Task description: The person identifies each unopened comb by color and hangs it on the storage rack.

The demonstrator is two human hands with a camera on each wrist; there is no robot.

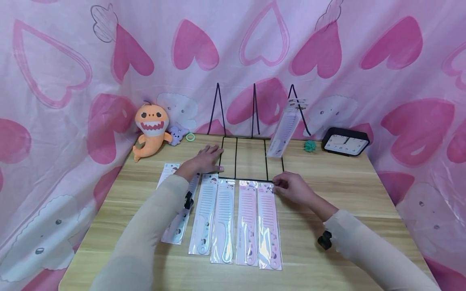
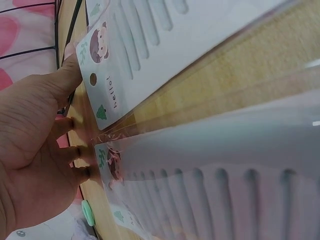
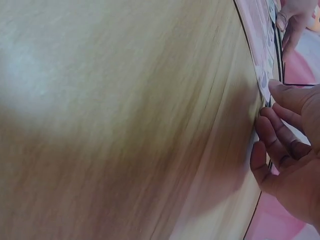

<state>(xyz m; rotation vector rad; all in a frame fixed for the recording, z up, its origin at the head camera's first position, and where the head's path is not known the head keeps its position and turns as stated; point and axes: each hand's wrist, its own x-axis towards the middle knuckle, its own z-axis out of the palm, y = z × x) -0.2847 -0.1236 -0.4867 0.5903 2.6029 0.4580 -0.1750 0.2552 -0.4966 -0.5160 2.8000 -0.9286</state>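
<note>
Staged tabletop, heart-print backdrop curtain

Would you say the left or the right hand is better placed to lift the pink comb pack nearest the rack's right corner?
Right, probably. The right hand already touches the rightmost pink comb pack at its top, while the left hand rests flat by the wire rack.

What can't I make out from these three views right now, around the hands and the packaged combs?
- Right hand: whether it pinches the rightmost pink comb pack or only touches it; its fingers hide the contact in the head view, and the right wrist view is blurred.
- Leftmost comb pack: largely covered by the left forearm in the head view.
- Clock: too small to read.
- Left hand: its palm is cut off by the left wrist frame edge.
</note>
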